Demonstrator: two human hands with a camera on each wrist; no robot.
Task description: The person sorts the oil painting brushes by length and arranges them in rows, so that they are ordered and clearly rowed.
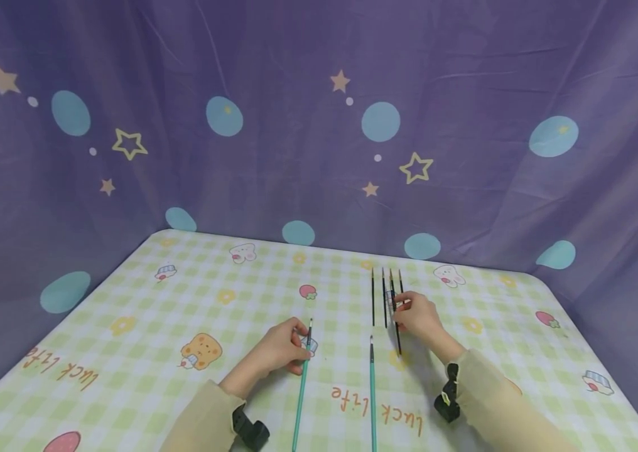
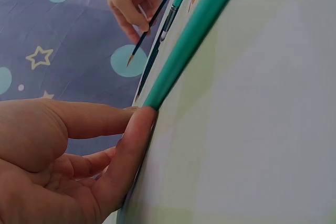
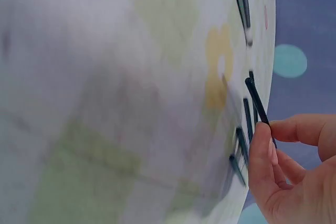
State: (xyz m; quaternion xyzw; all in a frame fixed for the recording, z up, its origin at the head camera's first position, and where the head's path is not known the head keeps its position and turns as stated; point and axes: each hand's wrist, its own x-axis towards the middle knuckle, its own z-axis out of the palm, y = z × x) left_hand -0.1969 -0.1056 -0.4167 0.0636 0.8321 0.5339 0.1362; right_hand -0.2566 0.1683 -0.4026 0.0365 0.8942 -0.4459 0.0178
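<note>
My left hand [image 1: 281, 346] pinches a green-handled paintbrush [image 1: 301, 402] between thumb and fingers, near its dark ferrule. In the left wrist view that handle [image 2: 194, 40] runs close along the tabletop. Farther right, my right hand [image 1: 419, 317] pinches a thin dark paintbrush [image 1: 398, 339]. Its blunt end [image 3: 252, 86] points back toward the near side in the right wrist view, and its pale tip [image 2: 129, 60] shows in the left wrist view. Several more thin dark paintbrushes [image 1: 373, 301] lie side by side at and left of the right hand, which partly hides some.
A second green-handled paintbrush [image 1: 373, 392] lies on the table between the forearms, bristles pointing away. The table wears a green-and-white checked cloth [image 1: 144, 370] with cartoon prints. Behind it hangs a purple curtain [image 1: 296, 169] with stars and blue dots.
</note>
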